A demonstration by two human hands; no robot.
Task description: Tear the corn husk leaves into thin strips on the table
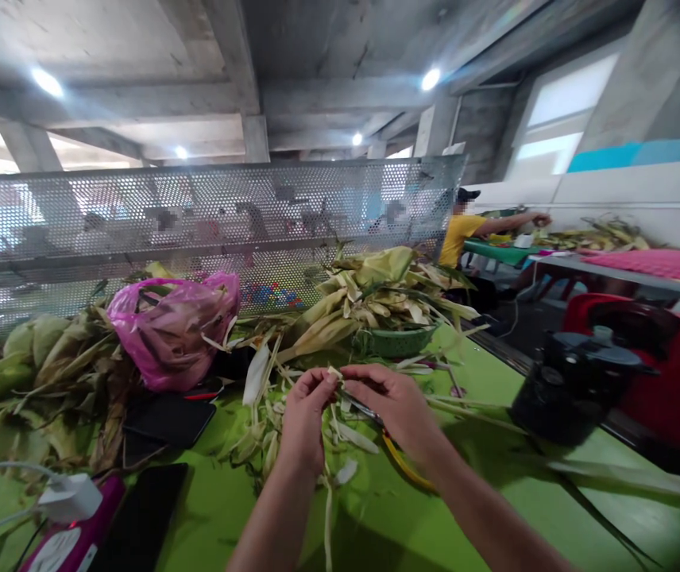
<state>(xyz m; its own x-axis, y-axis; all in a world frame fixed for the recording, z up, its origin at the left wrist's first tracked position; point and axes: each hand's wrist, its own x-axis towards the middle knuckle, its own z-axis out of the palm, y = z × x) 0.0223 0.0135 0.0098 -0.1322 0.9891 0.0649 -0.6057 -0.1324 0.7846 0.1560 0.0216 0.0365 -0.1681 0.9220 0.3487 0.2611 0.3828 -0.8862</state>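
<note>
My left hand (310, 409) is closed in a pinch on a pale corn husk strip (329, 508), whose long tail hangs down toward the table's near edge. Fingertips of my right hand (391, 405) meet the left ones at the strip's small folded upper end (334, 372). Scissors with a yellow handle (405, 469) show beneath my right hand; whether it also grips them I cannot tell. Husk scraps (352, 437) lie scattered around both hands. Just beyond, a green basket (396, 342) is heaped with dried corn husks (369, 294).
On the left are a pink plastic bag (161, 342) of husks, more husks (42, 357), a black phone (143, 516) and a power strip (102, 516). A black container (575, 389) stands right. Behind is a perforated metal screen (209, 214); a person in yellow (462, 234) works beyond.
</note>
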